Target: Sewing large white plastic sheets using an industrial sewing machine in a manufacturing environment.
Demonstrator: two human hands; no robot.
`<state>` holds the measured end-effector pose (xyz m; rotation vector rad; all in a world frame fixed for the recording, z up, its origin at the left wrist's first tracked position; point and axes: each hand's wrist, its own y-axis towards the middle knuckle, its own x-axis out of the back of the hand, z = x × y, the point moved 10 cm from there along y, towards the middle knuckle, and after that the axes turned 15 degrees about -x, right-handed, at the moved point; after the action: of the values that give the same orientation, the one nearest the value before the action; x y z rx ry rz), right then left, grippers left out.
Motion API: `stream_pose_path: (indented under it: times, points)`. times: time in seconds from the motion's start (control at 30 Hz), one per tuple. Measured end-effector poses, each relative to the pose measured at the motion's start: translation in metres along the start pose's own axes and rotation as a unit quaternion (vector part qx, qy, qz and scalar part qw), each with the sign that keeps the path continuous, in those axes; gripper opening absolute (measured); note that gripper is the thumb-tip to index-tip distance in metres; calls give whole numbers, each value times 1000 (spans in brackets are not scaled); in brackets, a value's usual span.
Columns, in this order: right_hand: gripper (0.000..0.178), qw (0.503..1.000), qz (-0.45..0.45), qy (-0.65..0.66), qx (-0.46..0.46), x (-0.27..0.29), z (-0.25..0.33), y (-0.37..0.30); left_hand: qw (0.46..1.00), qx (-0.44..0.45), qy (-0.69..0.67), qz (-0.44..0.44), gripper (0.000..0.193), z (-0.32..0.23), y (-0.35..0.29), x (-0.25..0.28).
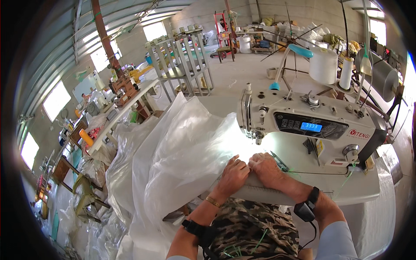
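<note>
A large sheet of thin, translucent white material [169, 147] drapes over the left side of the sewing table and up to the sewing machine [320, 121]. Just in front of the lit needle area, my left hand [235, 174] has its fingers closed on the near edge of this sheet. Close beside it, fingertips almost touching, my right hand [265, 167] pinches the same edge. Bright lamp glare washes out the cloth at the fingertips. A pair of thread snips [280, 162] lies on the table right of my right hand.
A ruler strip [260, 189] runs along the table's front edge. A big white thread cone [323, 65] and a narrower spool [346, 74] stand behind the machine. Grey metal frames [182, 65] stand beyond the table, and crumpled clear plastic [95, 229] heaps at lower left.
</note>
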<state>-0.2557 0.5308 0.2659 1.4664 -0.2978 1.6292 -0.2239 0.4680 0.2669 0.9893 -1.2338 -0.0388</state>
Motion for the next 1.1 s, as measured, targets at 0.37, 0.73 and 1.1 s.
stream_pose_path:
  times: [0.37,0.73,1.1]
  points:
    - [19,1000,12,4,20,-5,0,2,1000,-2,1,-25,5,1,3,7]
    - [24,999,22,-42,15,-10,2,-1,1000,-1,-6,-25,6,1,1,5]
    - [21,999,-4,-32,25,-5,4,-2,999,-5,-5,-31,6,0,1,6]
